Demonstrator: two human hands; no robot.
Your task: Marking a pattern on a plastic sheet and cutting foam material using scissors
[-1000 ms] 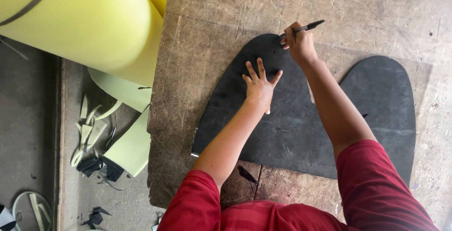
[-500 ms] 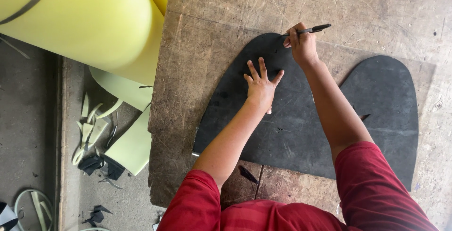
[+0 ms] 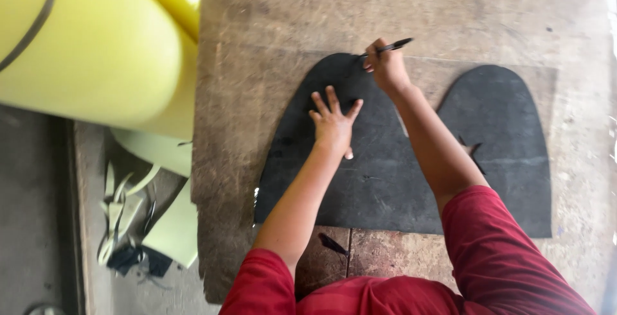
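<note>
Sheet point(image 3: 385, 180): black, flat on desk point(image 3: 270, 32). Your left hand point(image 3: 334, 125) presses it, fingers spread. Your right hand point(image 3: 385, 68), clamped on pen point(image 3: 389, 47), has crept leftward along its curved top edge; outline advances.

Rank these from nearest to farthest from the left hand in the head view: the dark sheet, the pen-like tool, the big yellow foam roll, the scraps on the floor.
1. dark sheet: directly under the left hand, which presses flat on it.
2. pen-like tool: up and to the right, held in the right hand.
3. yellow foam roll: far left, off the table edge.
4. floor scraps: lower left; close to the roll in distance, hard to separate.
</note>
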